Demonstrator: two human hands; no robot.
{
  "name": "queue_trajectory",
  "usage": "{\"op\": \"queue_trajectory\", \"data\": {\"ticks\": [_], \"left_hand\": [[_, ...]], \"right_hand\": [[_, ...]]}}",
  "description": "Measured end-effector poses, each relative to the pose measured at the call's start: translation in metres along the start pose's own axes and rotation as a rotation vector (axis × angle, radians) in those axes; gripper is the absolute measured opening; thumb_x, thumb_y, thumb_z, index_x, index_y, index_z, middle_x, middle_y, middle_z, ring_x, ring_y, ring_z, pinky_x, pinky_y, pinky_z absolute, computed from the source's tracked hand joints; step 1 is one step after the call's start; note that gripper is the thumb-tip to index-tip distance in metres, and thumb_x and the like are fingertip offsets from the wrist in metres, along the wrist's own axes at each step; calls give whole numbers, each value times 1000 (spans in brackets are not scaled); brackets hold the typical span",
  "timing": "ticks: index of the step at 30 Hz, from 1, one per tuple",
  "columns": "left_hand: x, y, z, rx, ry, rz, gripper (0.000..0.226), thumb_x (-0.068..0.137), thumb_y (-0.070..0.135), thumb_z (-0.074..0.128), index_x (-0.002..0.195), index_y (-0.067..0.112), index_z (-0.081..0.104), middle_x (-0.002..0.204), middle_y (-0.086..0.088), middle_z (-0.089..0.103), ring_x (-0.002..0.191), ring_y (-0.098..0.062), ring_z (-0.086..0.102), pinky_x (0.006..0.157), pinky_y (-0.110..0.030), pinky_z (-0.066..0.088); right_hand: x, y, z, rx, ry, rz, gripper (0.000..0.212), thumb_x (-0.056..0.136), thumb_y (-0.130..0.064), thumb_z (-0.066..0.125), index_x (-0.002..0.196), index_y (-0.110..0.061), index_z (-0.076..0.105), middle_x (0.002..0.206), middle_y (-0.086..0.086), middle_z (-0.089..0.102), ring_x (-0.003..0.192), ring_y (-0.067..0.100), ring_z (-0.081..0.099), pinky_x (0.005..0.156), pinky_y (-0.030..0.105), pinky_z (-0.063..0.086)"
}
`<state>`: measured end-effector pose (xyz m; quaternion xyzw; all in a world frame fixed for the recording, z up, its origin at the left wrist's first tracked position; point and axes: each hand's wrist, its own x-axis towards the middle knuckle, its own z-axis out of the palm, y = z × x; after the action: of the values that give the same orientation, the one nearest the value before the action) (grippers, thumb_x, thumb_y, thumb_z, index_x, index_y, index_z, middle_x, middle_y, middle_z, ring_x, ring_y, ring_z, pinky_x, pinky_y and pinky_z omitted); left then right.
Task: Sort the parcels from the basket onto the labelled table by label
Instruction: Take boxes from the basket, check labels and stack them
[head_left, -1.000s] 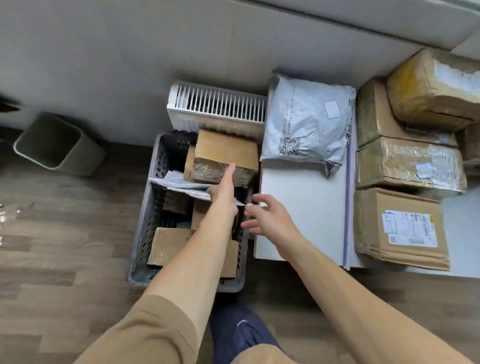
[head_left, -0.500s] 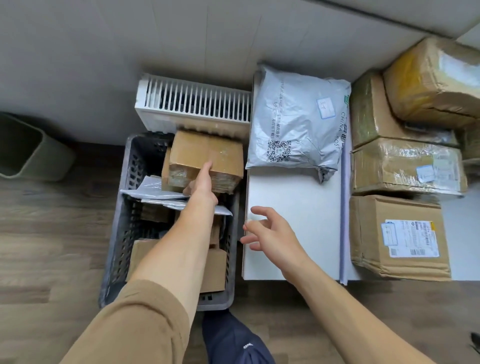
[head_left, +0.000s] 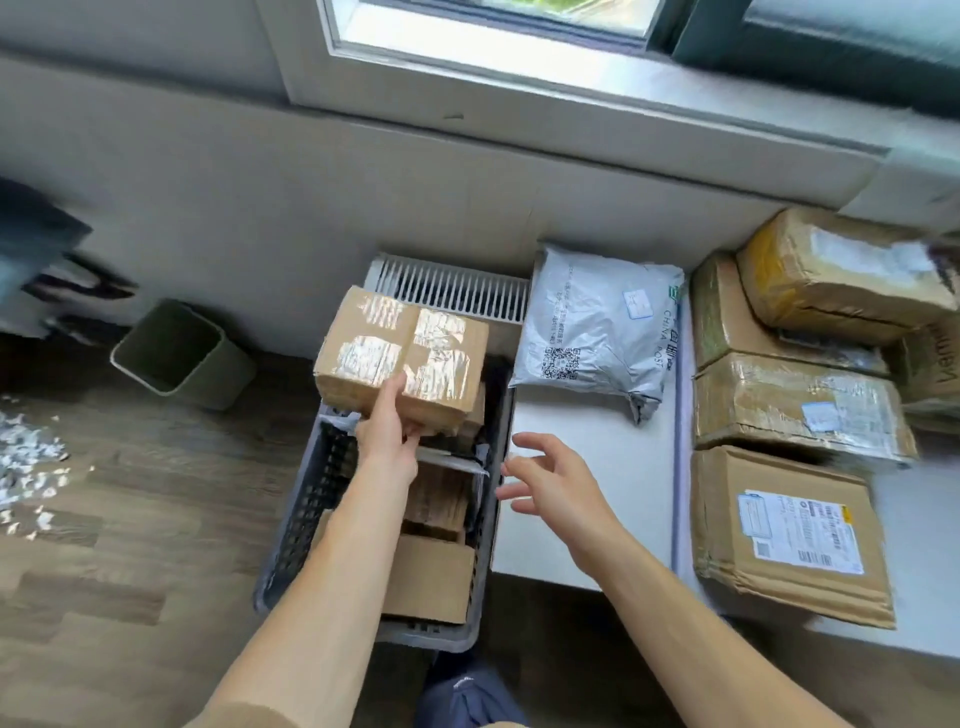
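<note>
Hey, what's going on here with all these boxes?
A person is sorting parcels. Their left hand grips a tape-patched brown cardboard box, held over the grey slotted plastic basket on the floor, which holds more cardboard boxes. Their right hand is open, hovering empty between basket and white table. A grey plastic mailer bag and several brown cardboard parcels already lie on the table.

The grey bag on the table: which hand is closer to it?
Right. The right hand hovers open near the grey bag; the left hand grips the taped box over the basket.
</note>
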<state>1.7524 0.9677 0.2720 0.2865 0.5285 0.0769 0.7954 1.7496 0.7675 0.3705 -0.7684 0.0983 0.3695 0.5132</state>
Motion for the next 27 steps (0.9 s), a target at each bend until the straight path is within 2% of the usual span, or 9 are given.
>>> {"op": "queue_trajectory", "data": {"ticks": [4,8,10,13,16,19,22,24,27], "left_hand": [[-61,5,-11,-53,-137,140,59,86,31,80,139,19,57,130,-5,68,121,-23,64,92,-35,54],[-140,-19,-5,-56,-354,201,32,98,30,63,127,18,66,116,-6,73,109,-22,67,95,-34,52],[-181,-40,3,-49,-452,197,30,98,29,60,125,17,67,111,-4,76,99,-17,72,92,-32,53],[-230,-75,15,31,-535,184,38,89,28,72,124,15,68,121,-6,71,109,-18,69,103,-35,51],[-260,-99,27,125,-564,215,47,70,32,85,113,21,68,111,-2,68,110,-17,63,118,-44,40],[-278,-103,33,155,-555,254,61,56,50,96,106,25,71,102,5,66,102,-14,61,110,-43,43],[-298,-92,38,213,-590,323,69,80,64,75,134,23,66,131,-1,69,121,-21,58,102,-40,44],[-306,-77,41,260,-617,368,54,92,58,60,130,21,67,133,-8,69,119,-22,64,105,-42,46],[-312,-54,53,397,-694,434,51,92,60,57,130,27,68,137,-11,67,128,-29,62,107,-57,49]], "right_hand": [[-16,-4,-12,58,-38,-117,42,99,-29,66,139,-21,55,114,8,71,101,19,73,88,36,59],[-39,-4,-39,155,-108,-254,105,66,-66,80,155,-35,35,140,-4,57,130,12,56,113,44,45],[-52,-1,-58,253,-167,-316,118,58,-65,84,157,-40,26,146,-6,55,134,13,55,109,40,45],[-70,6,-97,390,-191,-405,109,62,-51,90,152,-40,30,138,-6,64,125,17,64,88,33,54],[-86,13,-139,486,-180,-449,103,68,-37,90,151,-39,30,128,-5,69,117,17,69,99,46,56],[-103,13,-180,514,-165,-478,98,68,-31,87,147,-44,30,126,-1,68,113,21,70,92,46,59],[-116,10,-216,503,-162,-512,100,68,-24,92,146,-41,32,123,2,71,113,25,70,91,50,60],[-125,6,-235,464,-169,-551,105,63,-26,95,148,-39,34,117,0,75,111,23,72,87,49,61],[-135,2,-254,371,-190,-605,109,54,-34,95,146,-45,40,131,4,67,118,25,68,95,57,58]]}}
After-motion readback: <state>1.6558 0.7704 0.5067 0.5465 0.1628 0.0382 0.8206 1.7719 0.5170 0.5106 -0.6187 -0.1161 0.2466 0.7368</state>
